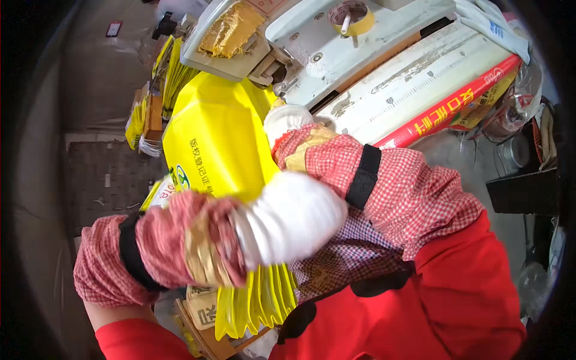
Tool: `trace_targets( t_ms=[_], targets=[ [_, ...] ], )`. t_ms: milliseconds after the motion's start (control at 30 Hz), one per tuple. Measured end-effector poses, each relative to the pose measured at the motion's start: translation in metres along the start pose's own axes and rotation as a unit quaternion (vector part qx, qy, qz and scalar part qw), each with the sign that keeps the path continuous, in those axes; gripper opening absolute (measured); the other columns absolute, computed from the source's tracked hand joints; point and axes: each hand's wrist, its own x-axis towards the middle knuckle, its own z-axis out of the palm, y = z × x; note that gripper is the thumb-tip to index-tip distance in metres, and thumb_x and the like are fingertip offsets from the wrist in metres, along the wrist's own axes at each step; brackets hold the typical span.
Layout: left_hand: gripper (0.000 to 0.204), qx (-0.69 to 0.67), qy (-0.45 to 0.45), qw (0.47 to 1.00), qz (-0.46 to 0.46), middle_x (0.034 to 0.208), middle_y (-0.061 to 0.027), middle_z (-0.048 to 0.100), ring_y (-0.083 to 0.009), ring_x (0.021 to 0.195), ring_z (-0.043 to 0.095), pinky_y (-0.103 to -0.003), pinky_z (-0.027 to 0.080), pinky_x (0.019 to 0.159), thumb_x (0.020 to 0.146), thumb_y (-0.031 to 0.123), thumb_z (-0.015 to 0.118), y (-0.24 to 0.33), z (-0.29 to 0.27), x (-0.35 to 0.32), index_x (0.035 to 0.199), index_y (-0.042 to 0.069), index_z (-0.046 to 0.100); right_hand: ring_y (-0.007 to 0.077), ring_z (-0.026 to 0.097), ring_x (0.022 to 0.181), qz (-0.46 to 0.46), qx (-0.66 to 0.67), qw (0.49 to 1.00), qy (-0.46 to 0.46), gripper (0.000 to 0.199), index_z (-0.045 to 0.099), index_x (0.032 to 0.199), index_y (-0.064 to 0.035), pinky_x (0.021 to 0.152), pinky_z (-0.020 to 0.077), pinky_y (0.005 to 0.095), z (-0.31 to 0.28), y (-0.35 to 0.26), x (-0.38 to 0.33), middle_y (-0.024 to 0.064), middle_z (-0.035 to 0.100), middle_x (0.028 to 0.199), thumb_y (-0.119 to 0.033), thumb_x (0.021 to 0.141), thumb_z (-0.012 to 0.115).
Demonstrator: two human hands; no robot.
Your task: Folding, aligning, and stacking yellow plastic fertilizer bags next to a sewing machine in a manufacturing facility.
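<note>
- The left hand [288, 219], in a white glove with a red checked sleeve cover over the wrist, lies across the lower part of a big yellow bag [219, 144]; its image is blurred, so I cannot tell whether its fingers are curled or flat.
- The right hand [287, 120], also white-gloved, sits at the upper right edge of the same yellow bag, just beside the grey machine [384, 60]; its fingers are hidden behind the bag edge and the sleeve, so their grip cannot be told.
- The yellow bag stands in the middle of the view, between the two hands, its top reaching under the machine's head.
- Below the left hand, a stack of more yellow bags [258, 300] stands on edge in a wooden holder.
- A roll of yellow tape [353, 17] rests on top of the machine.
- A long red box [450, 111] lies along the machine's right side.
</note>
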Motion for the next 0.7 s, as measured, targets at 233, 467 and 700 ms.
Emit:
trace_targets(
  t_ms=[233,467,700],
  targets=[
    [0.031,-0.165,0.061,0.977,-0.121,0.072,-0.0157,0.060,-0.0328,0.066,0.059,-0.038,0.047,0.064,0.087,0.035,0.050,-0.101,-0.009,-0.006,0.089,0.006,0.061,0.0310,0.063,0.082,0.112,0.101,0.987,0.057,0.034,0.059,0.099,-0.0021,0.069,0.0509,0.0411,0.011,0.005,0.005,0.0154,0.065,0.086,-0.027,0.075,0.060],
    [0.030,-0.018,-0.105,0.973,-0.205,0.085,-0.0127,0.064,-0.0344,0.082,0.060,-0.042,0.048,0.074,0.084,0.035,0.049,-0.110,0.050,-0.030,0.094,0.010,0.063,0.0357,0.059,0.096,0.157,0.186,0.967,0.075,0.037,0.048,0.116,-0.0012,0.079,0.0478,0.0429,0.035,0.017,-0.041,0.0209,0.060,0.101,-0.019,0.083,0.047],
    [0.025,-0.132,0.050,0.977,-0.161,0.082,-0.0164,0.062,-0.0359,0.078,0.060,-0.040,0.048,0.071,0.083,0.029,0.054,-0.115,0.046,-0.036,0.089,0.006,0.062,0.0336,0.061,0.085,0.127,0.326,0.936,0.035,0.041,0.056,0.108,0.0002,0.074,0.0485,0.0375,0.030,0.043,-0.006,0.0206,0.062,0.096,-0.031,0.081,0.054]
  ],
)
